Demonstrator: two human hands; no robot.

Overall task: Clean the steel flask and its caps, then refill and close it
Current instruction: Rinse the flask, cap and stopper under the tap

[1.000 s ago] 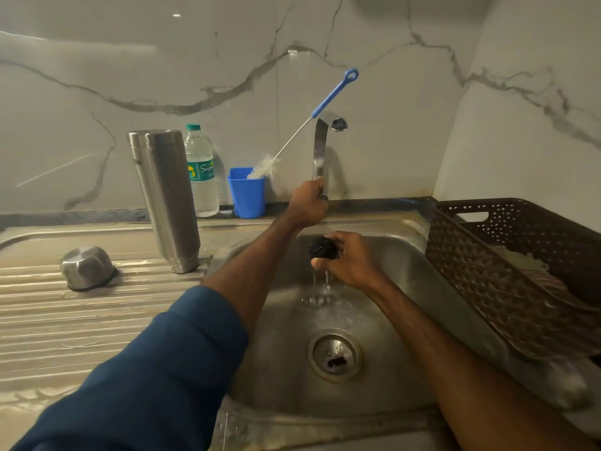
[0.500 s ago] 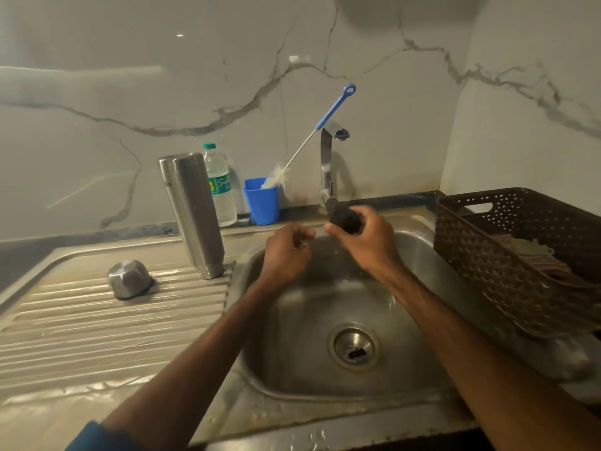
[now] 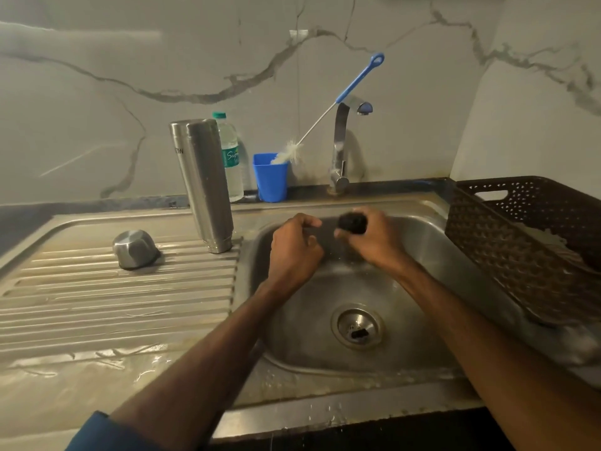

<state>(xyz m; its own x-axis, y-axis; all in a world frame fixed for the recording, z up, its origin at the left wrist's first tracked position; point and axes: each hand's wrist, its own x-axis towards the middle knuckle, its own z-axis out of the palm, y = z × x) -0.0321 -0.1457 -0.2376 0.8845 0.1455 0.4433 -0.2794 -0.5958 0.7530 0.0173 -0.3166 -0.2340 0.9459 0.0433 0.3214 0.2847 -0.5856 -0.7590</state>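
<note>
The steel flask (image 3: 203,183) stands upside down on the drainboard, just left of the sink basin (image 3: 432,255). A steel cup-shaped cap (image 3: 135,249) lies mouth down on the drainboard further left. My right hand (image 3: 370,239) grips a small black inner cap (image 3: 352,222) over the back of the basin. My left hand (image 3: 294,249) hovers beside it with curled fingers and holds nothing. No water runs from the tap (image 3: 341,148).
A blue cup (image 3: 270,180) holding a long bottle brush (image 3: 341,96) stands behind the sink, next to a plastic water bottle (image 3: 231,157). A brown perforated basket (image 3: 527,242) sits on the sink's right side. The drain (image 3: 357,327) lies in the basin's middle.
My left hand left the tap lever and came down beside the right hand. The water stream stopped. My right hand lifted the black cap toward the back of the basin.
</note>
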